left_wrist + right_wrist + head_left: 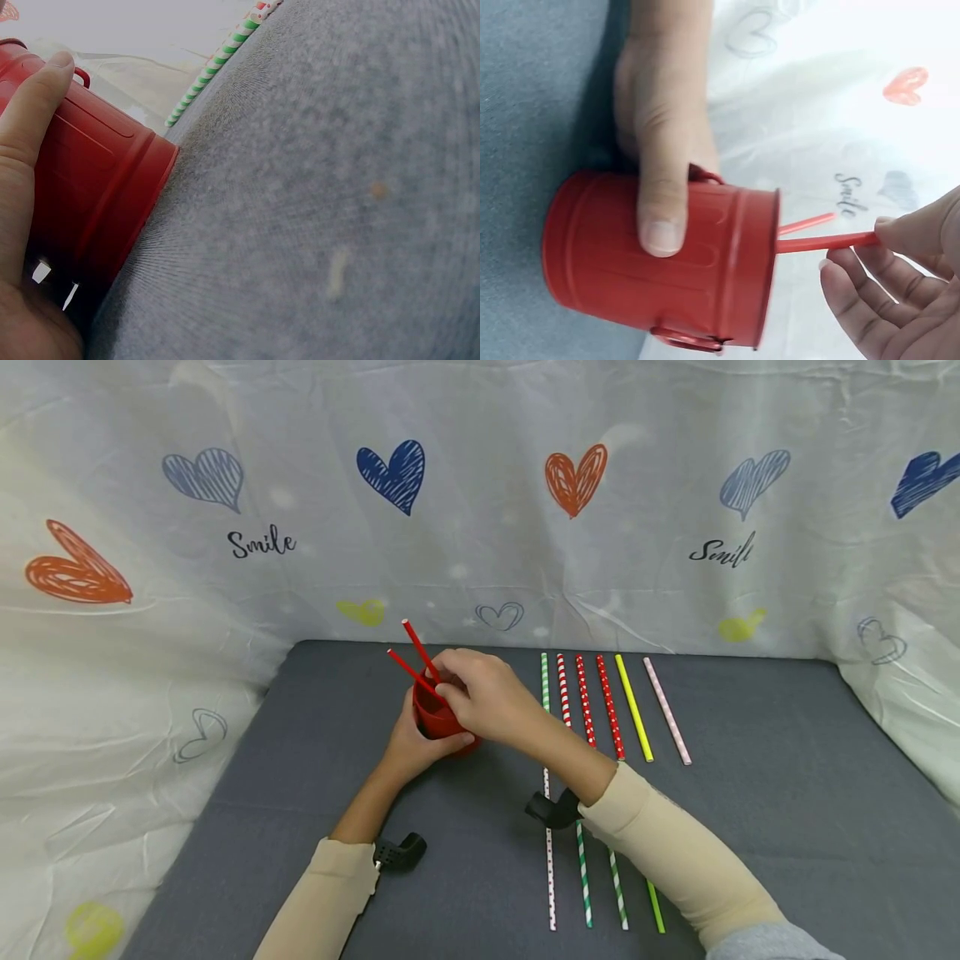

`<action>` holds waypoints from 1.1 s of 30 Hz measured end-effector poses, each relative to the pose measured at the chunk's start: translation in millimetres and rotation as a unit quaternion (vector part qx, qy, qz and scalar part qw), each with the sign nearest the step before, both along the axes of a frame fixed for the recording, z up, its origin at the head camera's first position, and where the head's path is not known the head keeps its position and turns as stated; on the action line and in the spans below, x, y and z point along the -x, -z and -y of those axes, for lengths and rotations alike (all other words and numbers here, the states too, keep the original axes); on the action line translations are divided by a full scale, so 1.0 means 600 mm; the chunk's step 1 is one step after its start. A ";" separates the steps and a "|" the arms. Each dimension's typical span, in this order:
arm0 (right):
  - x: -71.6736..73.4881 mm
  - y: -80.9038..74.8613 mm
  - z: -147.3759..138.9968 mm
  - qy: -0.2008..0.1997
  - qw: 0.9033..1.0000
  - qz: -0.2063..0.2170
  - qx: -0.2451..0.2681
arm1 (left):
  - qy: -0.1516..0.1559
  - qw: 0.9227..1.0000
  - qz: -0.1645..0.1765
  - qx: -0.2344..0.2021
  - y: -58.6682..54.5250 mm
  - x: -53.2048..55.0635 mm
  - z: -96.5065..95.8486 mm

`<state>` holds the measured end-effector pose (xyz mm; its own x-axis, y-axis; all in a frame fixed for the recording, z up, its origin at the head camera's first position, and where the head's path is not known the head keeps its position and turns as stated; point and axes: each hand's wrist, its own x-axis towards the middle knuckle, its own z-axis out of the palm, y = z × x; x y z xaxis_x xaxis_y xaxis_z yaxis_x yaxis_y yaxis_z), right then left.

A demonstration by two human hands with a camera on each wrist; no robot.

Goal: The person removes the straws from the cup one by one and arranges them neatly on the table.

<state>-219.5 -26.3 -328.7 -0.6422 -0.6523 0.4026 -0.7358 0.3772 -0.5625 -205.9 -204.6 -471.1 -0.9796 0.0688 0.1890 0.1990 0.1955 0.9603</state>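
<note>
My left hand [420,743] grips the side of a small red metal bucket [437,720], which stands upright on the dark grey cloth. In the right wrist view the left thumb lies across the bucket's wall [712,285], and loop handles show on its sides. Two red paper straws [406,667] lean out of the bucket's mouth. Above the rim, my right hand [491,693] pinches one red straw [825,242] between thumb and fingers. The other red straw [808,223] stands free beside it. The straws' lower ends are hidden inside the bucket.
Right of the bucket lies a row of straws: green-striped [545,681], red-striped [563,689], red dotted [610,706], yellow [634,708] and pink [667,710]. Nearer are dotted white [551,877], green-striped [618,893] and lime [656,906] ones, partly under the right arm. A white curtain [480,527] hangs behind.
</note>
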 end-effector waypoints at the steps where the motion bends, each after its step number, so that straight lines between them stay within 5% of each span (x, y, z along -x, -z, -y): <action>1: -0.002 -0.003 -0.002 -0.002 1.000 -0.004 0.006 | 0.000 1.000 -0.003 0.000 0.003 0.001 0.000; 9: -0.014 -0.016 -0.010 -0.010 0.998 -0.033 0.047 | 0.017 1.000 0.000 -0.015 -0.054 -0.025 -0.010; 15: -0.019 -0.023 -0.022 -0.012 0.994 -0.048 0.100 | 0.026 0.999 -0.032 -0.030 -0.049 -0.020 -0.012; 21: -0.021 -0.028 -0.037 -0.014 0.987 -0.033 0.157 | 0.013 1.000 -0.019 -0.009 -0.052 -0.024 -0.012; 29: -0.024 -0.023 -0.053 -0.015 0.985 -0.016 0.172 | 0.006 1.000 -0.011 0.000 -0.051 -0.027 -0.012; 33: -0.025 -0.020 -0.061 -0.007 0.984 -0.008 0.176 | 0.003 1.000 -0.016 0.002 -0.023 -0.013 -0.007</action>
<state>-204.3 10.2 -316.9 -0.6264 -0.4793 0.6147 -0.7489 0.1512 -0.6452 -198.3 -200.6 -457.3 -0.9727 0.0750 0.2196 0.2304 0.1979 0.9528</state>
